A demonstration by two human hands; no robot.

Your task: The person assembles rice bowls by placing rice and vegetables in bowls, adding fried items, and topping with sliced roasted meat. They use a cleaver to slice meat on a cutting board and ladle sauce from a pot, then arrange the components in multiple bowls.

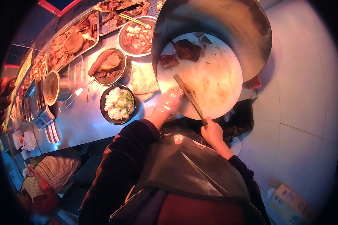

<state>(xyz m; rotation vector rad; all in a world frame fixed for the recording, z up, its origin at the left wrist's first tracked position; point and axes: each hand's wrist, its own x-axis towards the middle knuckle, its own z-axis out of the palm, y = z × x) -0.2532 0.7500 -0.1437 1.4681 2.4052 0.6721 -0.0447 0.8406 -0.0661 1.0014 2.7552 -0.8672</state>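
My right hand is closed around the handle of a cleaver, seen almost edge-on over the round white chopping board. My left hand, in a clear plastic glove, rests at the board's near-left edge beside the blade. Its fingers look drawn together, and the blade partly covers their tips; whatever they hold does not show. Toward the board's far side lie a large dark glazed piece of roast meat and a smaller piece. Dark scraps sit behind them.
A curved metal guard rises around the board's far side. Left of it are a folded cloth, a bowl of rice with greens, a strainer with meat, a bowl of chopped meat and a meat tray. Another person is at lower left.
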